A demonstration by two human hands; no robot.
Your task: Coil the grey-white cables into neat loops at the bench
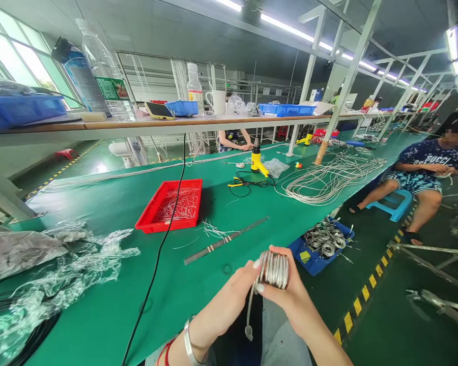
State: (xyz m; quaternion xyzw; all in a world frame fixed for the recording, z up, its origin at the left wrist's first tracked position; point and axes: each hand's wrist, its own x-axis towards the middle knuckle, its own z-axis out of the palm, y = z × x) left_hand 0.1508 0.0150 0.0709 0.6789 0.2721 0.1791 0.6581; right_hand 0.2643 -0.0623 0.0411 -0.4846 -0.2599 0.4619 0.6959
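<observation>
Both my hands hold a tight coil of silver-grey cable (275,268) just off the near edge of the green table (110,305). My right hand (290,295) wraps round the coil from the right. My left hand (238,290) pinches its left side, and a loose cable end with a small loop hangs down below it. A silver bangle and red cords sit on my left wrist. A blue bin (322,244) of similar finished coils stands on the floor just right of my hands.
A red tray (171,205) of short wire pieces, a metal ruler (225,240), a yellow heat gun (256,160), a loose cable pile (328,180) and crumpled plastic (53,259) lie on the table. A black cord (164,239) hangs from the shelf. A person sits on a blue stool (393,201) at right.
</observation>
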